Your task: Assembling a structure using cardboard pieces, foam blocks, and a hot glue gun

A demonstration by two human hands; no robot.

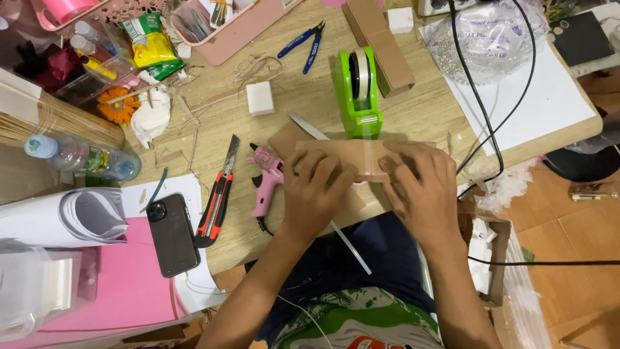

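Evidently the cardboard piece (352, 158) lay flat at the near edge of the desk (426, 110), a strip of clear tape (373, 161) running across its middle, and both hands pressed down on it: the left hand (316, 194) covered its left part with fingers (310, 169) spread flat on the board, the right hand (423, 187) covered its right part with fingers (403, 165) flat beside the tape, neither hand curled around anything. By my reading the step in hand was smoothing the tape onto the cardboard; a further move would call for even pressure along the strip and a steady hold so the board did not slide. Just beyond the cardboard stood a green tape dispenser (358, 90), with a long cardboard box (381, 42) at its far right. To the left lay a pink glue gun (266, 178), partly under the board, then a red and black utility knife (216, 197) and a dark phone (172, 234) on pink paper. Farther off sat a white foam cube (260, 98), blue-handled pliers (307, 44), a water bottle (84, 157) on its side and an orange artificial flower (118, 106). The desk was pale wood, crowded with scraps; black cables (481, 103) crossed white paper at the right, and an orange tiled floor (575, 258) showed beyond the edge.
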